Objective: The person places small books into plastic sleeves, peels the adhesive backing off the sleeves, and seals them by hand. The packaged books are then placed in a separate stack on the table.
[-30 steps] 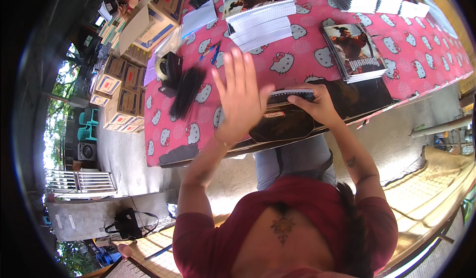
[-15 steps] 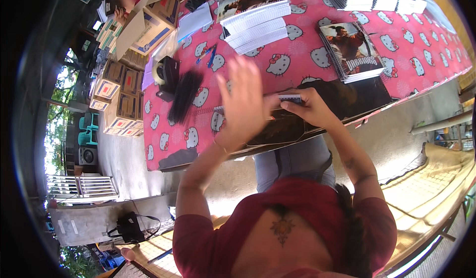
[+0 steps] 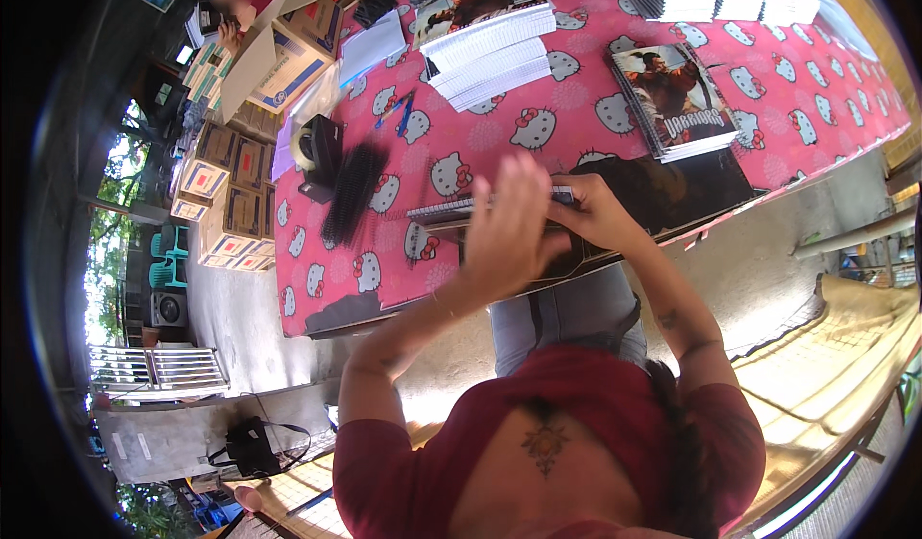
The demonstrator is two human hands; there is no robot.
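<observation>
The right hand is closed, thumb against fingers, on the right end of a thin spiral-bound notebook with a dark binding, held on its edge at the near side of the counter, which is covered in pink cat-print cloth. The left hand, blurred by motion, is open with its fingers extended and lies across the middle of that notebook in this view; whether it touches cannot be told. Half a second ago the left hand stood farther left and more upright; now it has come right, closer to the right hand, and more of the notebook's left end shows beyond it. Below the hands is a dark brown flat panel, partly covered by them. Beyond it, to the right, a small pile of spiral notebooks with a warrior picture on the cover sits where it did before, as do a taller stack of white-paged notebooks, a bundle of black plastic coils and a black tape dispenser.
</observation>
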